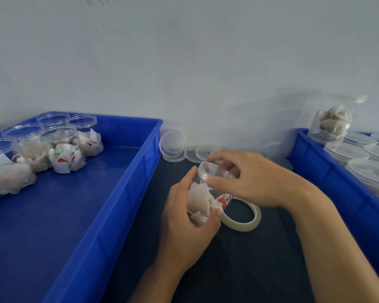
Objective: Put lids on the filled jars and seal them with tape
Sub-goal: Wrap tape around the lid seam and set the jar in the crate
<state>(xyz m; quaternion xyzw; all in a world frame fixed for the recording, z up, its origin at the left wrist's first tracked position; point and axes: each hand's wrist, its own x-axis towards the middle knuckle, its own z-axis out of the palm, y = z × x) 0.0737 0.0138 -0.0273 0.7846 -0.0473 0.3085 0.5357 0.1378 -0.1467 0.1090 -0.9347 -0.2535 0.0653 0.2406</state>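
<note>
Mid-worktop, beside a clear tape roll [241, 215], we tilt a light, slippery clear plastic jar of tea sachets [206, 195], left hand [184, 219] wrapping its thin, crushable wall, right hand [249, 178] pinching the clear lid [212, 169] by its rim.

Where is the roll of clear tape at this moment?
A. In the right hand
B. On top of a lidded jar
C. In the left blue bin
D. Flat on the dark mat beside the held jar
D: the roll of clear tape lies flat on the dark mat, beside the clear plastic jar of tea bags that both hands hold.
</note>
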